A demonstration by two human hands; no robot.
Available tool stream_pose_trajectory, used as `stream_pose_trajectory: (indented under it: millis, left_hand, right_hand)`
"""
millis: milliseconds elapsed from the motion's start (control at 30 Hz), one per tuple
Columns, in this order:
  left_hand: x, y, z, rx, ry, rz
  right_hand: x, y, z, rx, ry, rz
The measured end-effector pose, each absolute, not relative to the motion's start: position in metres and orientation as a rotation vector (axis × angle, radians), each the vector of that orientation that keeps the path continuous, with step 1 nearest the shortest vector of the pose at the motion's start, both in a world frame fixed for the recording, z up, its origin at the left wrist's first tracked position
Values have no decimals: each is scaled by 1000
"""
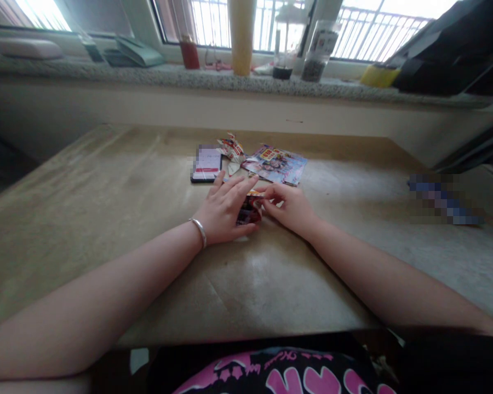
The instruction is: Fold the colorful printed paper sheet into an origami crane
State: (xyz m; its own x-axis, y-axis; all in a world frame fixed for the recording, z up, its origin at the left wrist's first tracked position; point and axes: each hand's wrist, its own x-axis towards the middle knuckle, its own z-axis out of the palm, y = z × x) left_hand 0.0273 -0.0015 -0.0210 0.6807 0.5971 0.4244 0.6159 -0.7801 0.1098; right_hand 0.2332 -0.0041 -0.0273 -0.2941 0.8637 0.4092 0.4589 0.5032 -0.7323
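Note:
My left hand (225, 212), with a silver bangle at the wrist, lies with its fingers stretched out over a small dark-red printed paper piece (250, 210) on the table. The palm and fingers hide much of that piece. From the other side, my right hand (286, 207) pinches its right edge between thumb and forefinger. Just beyond the hands lie a crumpled printed paper (233, 150) and a flat sheet with colourful pictures (276, 164). A phone with a lit screen (207, 164) rests to their left, beyond my left fingertips.
The pale table (107, 219) reaches toward a wall below a stone windowsill (156, 74). On the sill stand a tall yellow cylinder (242, 38), a red container (189, 53) and a clear container (318, 52). A blurred blue item (441, 200) lies at the right.

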Motion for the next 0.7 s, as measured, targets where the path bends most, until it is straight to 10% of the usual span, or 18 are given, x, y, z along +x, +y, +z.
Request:
stream_pose_trajectory:
  millis: [700]
  left_hand:
    - [29,-8,-17,-2862,-1036,-573]
  right_hand:
    - [238,-5,-28,-1169,-1954,621]
